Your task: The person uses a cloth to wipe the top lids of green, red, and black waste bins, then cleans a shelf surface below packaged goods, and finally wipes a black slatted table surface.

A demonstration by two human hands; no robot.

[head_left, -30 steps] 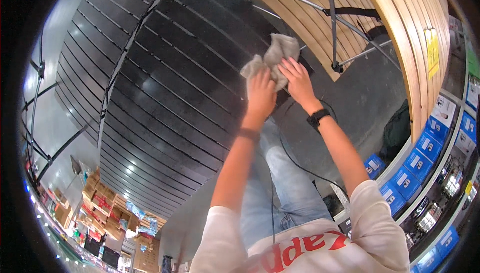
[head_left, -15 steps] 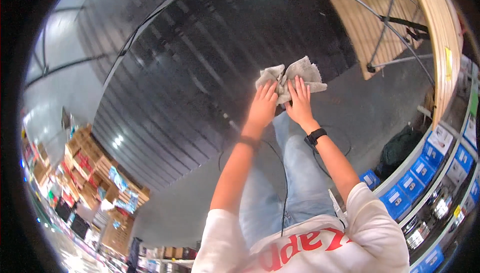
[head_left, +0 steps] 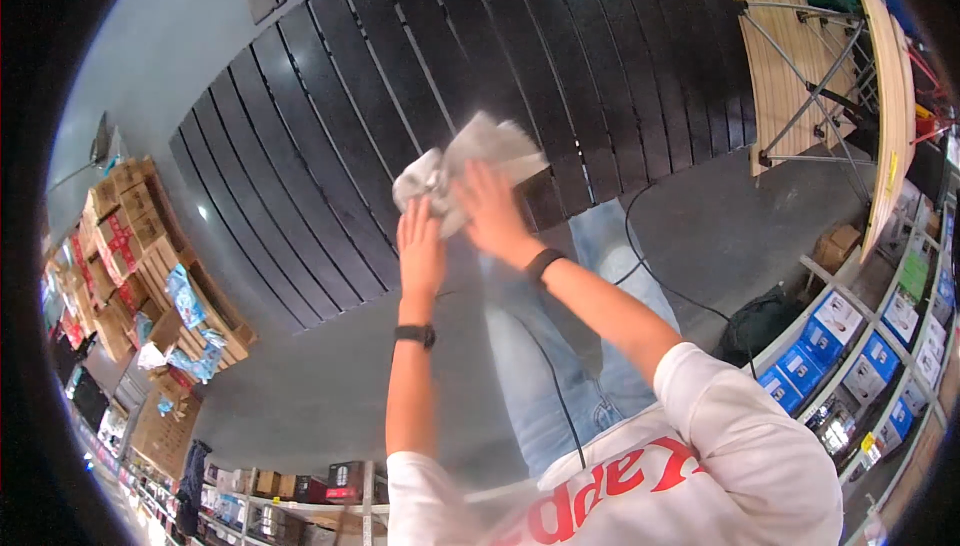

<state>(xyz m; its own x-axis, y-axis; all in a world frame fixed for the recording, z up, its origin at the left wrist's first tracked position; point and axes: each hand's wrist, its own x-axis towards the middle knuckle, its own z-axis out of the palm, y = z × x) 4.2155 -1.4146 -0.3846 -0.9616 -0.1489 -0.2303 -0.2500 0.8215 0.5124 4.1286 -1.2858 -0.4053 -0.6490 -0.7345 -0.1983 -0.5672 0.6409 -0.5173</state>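
A crumpled grey-white cloth lies on a black slatted tabletop, its far side blurred by motion. My right hand rests on the cloth's near part, fingers stretched out and somewhat smeared. My left hand touches the cloth's near left edge with its fingers straight and close together; its palm is just short of the tabletop's near edge. The cloth hides the slats under it. Dark bands circle both wrists.
Folding wooden tables with metal legs stand at the right. Shelves with blue and white boxes run along the lower right. Stacked cardboard boxes are at the left. A black cable trails over the grey floor.
Both hands and the cloth have moved left relative to my body. My view has shifted, showing more of the slatted tabletop and the left boxes.
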